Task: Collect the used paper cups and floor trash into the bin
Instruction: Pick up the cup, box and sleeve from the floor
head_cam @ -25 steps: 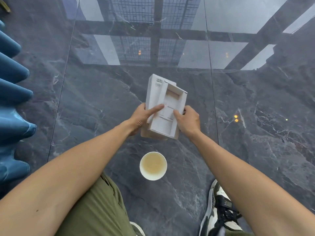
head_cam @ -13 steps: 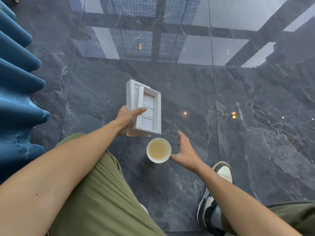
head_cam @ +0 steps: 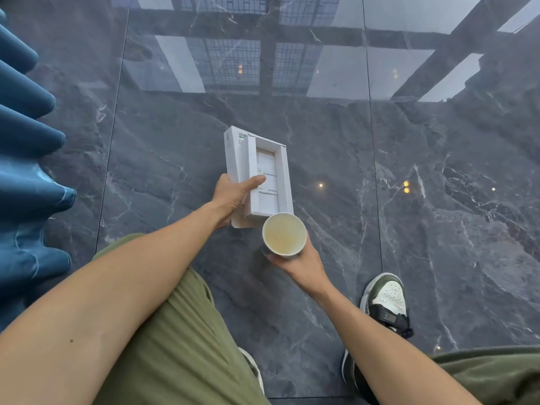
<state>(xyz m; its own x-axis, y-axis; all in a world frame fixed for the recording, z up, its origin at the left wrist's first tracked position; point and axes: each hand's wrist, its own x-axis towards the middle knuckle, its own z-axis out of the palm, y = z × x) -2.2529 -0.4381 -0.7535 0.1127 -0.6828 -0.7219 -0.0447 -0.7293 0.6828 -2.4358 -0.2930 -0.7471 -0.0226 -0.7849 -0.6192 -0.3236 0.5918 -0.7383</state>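
My left hand [head_cam: 232, 197] grips a white open cardboard box [head_cam: 260, 173] by its left side, thumb across its face, holding it above the dark marble floor. Just below the box, my right hand [head_cam: 301, 263] wraps from underneath around a white paper cup [head_cam: 284, 233] with a yellowish inside. The cup stands upright and its rim nearly touches the box's lower edge. No bin is in view.
A blue pleated curtain [head_cam: 26, 171] hangs along the left edge. The glossy grey marble floor [head_cam: 438, 200] reflects windows and lights. My olive-green trouser legs [head_cam: 175, 346] and a green-and-white sneaker [head_cam: 385, 302] fill the bottom of the view.
My right hand let go of the box, reached down to the cup on the floor and closed around it. My left hand kept the box alone.
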